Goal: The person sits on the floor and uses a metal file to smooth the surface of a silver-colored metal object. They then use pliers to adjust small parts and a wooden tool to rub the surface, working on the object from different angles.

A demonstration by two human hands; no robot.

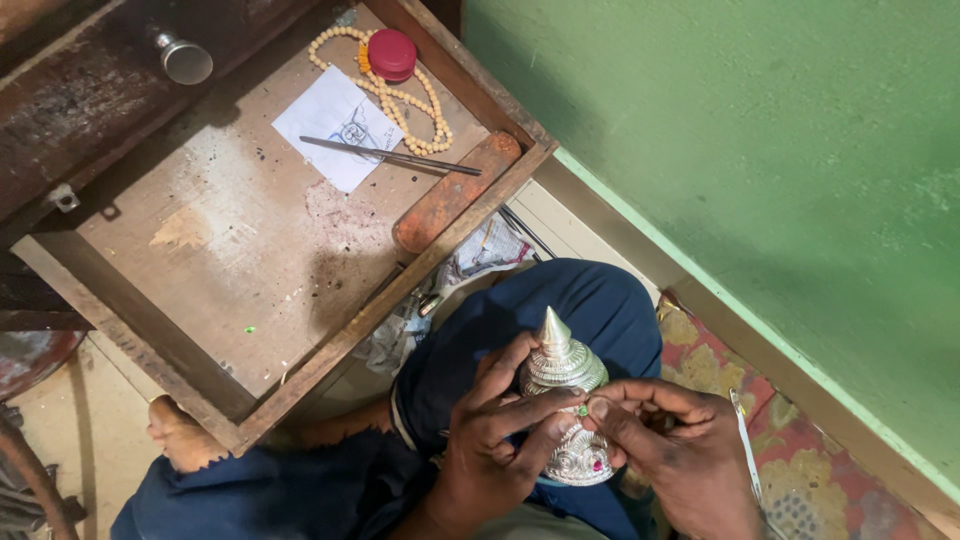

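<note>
My left hand (495,430) wraps around a silver cone-shaped ornament (563,375) with embossed bands and a pointed tip, resting over my knee. My right hand (665,440) pinches a tiny green stone (582,410) against the ornament's side. A small pink stone (597,464) sits lower on the ornament. My legs in blue cloth (590,300) lie beneath both hands.
A wooden tray-like drawer (200,260) lies at upper left, holding a white paper (335,125), long metal tweezers (390,155), a bead string (400,100), a red round lid (392,55) and an orange-brown block (455,190). A green wall (760,150) rises at right. A patterned mat (800,480) lies below.
</note>
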